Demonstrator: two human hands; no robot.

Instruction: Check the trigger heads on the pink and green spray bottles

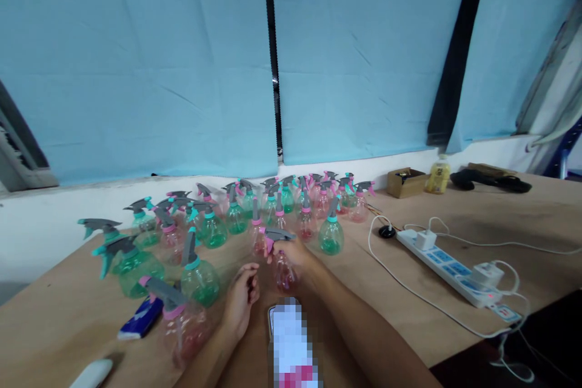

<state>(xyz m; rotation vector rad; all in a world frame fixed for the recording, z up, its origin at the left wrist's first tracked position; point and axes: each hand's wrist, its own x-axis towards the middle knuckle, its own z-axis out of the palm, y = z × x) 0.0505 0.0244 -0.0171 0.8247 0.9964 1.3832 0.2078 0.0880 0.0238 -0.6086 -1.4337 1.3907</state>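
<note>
My right hand point(295, 256) is wrapped round the neck of a pink spray bottle point(284, 273) with a grey trigger head, standing upright on the wooden table point(364, 291). My left hand point(240, 297) hovers just left of it, fingers loosely curled, with nothing visible in it. Many green and pink spray bottles point(236, 212) stand behind and to the left. One pink bottle point(182, 321) stands close to my left forearm.
A white power strip point(454, 270) with plugged chargers and cables lies to the right. A phone point(291, 339) lies near the front edge. A blue packet point(140, 318) and a white object point(91, 373) lie front left. A cardboard box point(404, 182) and yellow bottle point(439, 176) stand at the back.
</note>
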